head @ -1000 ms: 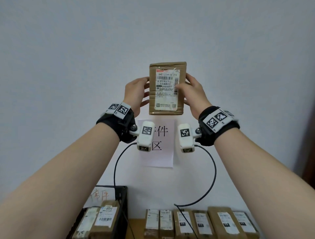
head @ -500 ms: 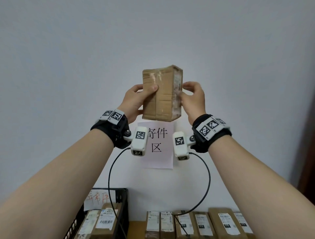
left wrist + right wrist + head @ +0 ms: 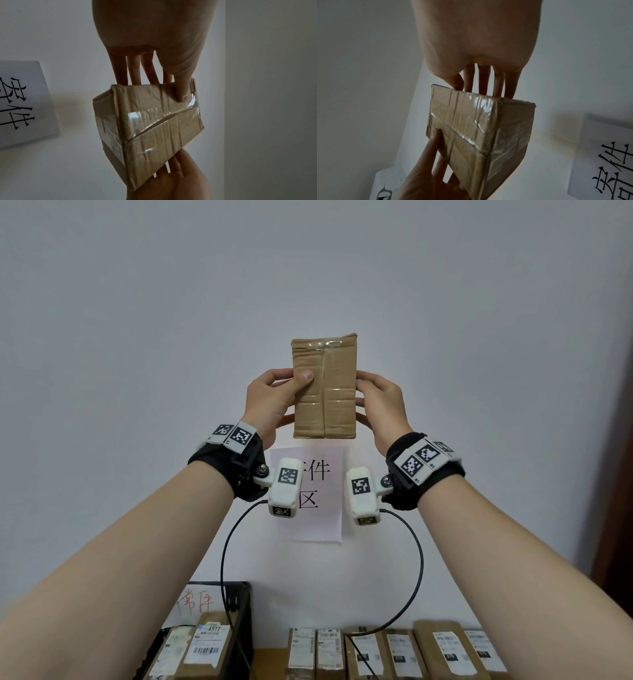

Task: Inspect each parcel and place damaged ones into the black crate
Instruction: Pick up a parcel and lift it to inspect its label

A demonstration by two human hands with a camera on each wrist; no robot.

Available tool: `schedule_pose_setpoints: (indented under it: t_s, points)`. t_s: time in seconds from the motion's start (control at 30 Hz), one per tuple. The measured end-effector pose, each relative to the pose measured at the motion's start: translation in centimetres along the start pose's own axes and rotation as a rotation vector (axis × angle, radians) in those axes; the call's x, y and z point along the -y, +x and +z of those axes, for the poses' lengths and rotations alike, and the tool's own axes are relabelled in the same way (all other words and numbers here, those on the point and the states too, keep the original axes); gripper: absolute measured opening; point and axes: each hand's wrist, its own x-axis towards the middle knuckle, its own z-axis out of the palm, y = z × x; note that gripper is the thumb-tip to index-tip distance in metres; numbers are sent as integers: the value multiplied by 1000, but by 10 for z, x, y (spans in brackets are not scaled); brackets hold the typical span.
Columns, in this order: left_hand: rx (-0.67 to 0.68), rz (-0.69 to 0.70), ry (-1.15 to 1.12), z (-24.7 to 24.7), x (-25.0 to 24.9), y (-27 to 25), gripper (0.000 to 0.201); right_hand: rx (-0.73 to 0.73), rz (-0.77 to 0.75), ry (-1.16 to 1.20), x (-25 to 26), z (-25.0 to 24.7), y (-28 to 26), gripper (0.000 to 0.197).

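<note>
I hold a small brown cardboard parcel [image 3: 324,388] upright in front of the wall at head height, its taped seam side facing me. My left hand [image 3: 274,402] grips its left edge, thumb on the front face. My right hand [image 3: 380,404] grips its right edge, fingers behind. In the left wrist view the parcel [image 3: 154,121] shows creased cardboard under clear tape; the right wrist view shows the parcel [image 3: 476,129] from the other side. The black crate [image 3: 239,631] stands at the lower left with labelled parcels [image 3: 209,645] in it.
A row of several labelled brown parcels [image 3: 394,652] lies along the bottom on a wooden surface. A white paper sign [image 3: 310,494] with black characters hangs on the wall behind my wrists. Another paper with red writing [image 3: 193,604] sits at the crate.
I have turned the parcel about its upright axis: a second ago its shipping label faced me, then a side edge, now the taped seam side. Both hands shifted their hold and sank slightly.
</note>
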Motion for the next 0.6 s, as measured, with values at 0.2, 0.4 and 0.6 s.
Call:
schedule_pose_setpoints:
  t_s: [0.2, 0.4, 0.6]
  points:
    - [8, -5, 20, 2, 1, 1, 31, 11, 20, 11, -2, -5, 0, 24]
    - [-6, -18, 28, 6, 4, 2, 28, 15, 2, 69, -3, -7, -1, 22]
    - [28, -150, 16, -2, 5, 6, 28, 30, -66, 103, -5, -9, 0, 38]
